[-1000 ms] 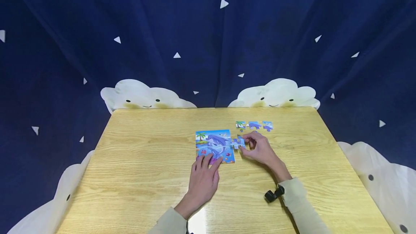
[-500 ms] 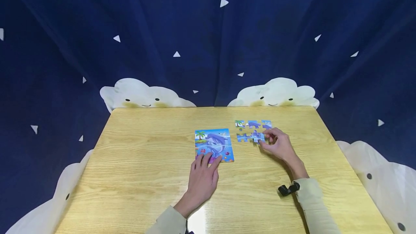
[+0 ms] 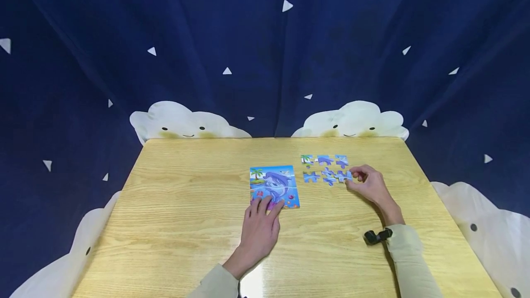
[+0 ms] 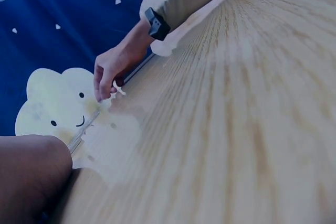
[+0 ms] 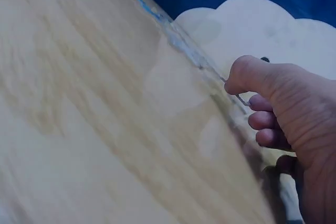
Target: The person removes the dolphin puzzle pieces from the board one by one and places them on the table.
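Note:
In the head view a square dolphin picture (image 3: 285, 185) with a palm tree lies at the table's middle. My left hand (image 3: 261, 226) rests on its lower edge, fingers extended. To the picture's right, my right hand (image 3: 370, 185) pinches a blue and purple jigsaw piece (image 3: 342, 176) between thumb and fingers. Two more jigsaw pieces lie left of it in the same row, an edge piece (image 3: 311, 177) and a middle piece (image 3: 329, 176). The right wrist view shows the thumb (image 5: 252, 77) over the held piece's thin edge.
Behind that row lie a palm tree piece (image 3: 307, 159), a dolphin piece (image 3: 325, 160) and a corner piece (image 3: 341, 160). The wooden table (image 3: 174, 210) ends at a dark blue curtain (image 3: 265, 49) with white clouds.
My right hand has moved right from beside the dolphin picture, along the nearer row. Two pieces from under it now lie apart to its left. The left hand stays on the picture.

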### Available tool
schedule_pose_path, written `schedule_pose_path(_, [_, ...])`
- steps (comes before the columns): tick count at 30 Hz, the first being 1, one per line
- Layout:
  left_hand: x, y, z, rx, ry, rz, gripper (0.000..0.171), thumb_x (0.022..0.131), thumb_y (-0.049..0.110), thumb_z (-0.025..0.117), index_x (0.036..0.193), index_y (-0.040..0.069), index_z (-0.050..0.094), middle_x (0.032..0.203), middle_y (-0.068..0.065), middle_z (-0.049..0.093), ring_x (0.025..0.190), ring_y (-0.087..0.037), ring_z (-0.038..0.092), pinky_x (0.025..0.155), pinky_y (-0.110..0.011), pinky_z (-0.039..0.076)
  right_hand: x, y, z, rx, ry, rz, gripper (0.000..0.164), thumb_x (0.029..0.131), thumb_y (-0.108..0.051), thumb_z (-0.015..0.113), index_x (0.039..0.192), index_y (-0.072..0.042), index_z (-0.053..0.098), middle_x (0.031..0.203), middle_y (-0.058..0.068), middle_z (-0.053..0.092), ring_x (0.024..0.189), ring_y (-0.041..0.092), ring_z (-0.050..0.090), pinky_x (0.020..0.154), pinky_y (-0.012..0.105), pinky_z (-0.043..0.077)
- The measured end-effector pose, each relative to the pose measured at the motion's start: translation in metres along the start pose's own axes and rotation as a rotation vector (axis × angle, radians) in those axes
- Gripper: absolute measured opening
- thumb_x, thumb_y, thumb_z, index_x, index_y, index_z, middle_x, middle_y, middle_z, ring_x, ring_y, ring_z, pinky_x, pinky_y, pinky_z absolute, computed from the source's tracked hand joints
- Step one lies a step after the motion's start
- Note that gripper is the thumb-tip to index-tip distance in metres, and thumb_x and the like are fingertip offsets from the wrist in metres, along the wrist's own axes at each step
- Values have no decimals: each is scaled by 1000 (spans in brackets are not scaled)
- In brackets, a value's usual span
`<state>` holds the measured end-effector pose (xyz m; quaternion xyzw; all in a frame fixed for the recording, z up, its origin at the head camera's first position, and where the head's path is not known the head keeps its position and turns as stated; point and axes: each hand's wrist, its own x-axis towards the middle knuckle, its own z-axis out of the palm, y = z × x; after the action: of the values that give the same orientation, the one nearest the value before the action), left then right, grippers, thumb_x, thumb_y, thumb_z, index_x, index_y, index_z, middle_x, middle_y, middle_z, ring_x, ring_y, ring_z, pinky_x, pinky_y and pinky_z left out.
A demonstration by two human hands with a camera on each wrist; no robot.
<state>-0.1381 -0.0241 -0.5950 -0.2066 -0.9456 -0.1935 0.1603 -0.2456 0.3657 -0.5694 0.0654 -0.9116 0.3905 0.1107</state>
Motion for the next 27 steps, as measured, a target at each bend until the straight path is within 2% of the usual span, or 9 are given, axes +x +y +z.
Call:
schedule_pose_path(9, [0,3,-2,5,-32,-22,46,106,29,46,150,31,58,149,-8,52,139,-39,43,111,-55,38,2,9,-1,-33,-18,42,33,82,-9,84,112,-1,73,92,11,64,78,19,50,63,19,40])
schedule_pose_path(15, [0,2,-1,5,1,-7,45,105,27,48,148,29,60,147,-9,53,137,-39,44,109,-55,39,3,8,-1,-32,-39,72,36,84,-11,84,116,-1,71,94,10,60,79,19,48,65,21,39])
schedule_pose_path(21, [0,2,-1,-2,-9,-14,44,105,28,49,148,30,60,148,-9,53,138,-39,44,110,-55,38,-3,7,0,-4,-51,37,35,88,-12,81,119,2,70,96,13,60,81,21,46,66,22,37])
schedule_pose_path(27, [0,1,-2,-7,-19,-18,45,105,28,49,149,31,59,149,-8,53,139,-38,43,111,-55,38,-2,6,3,-34,-12,25,29,88,-9,81,114,1,73,93,12,59,80,21,46,65,22,37])
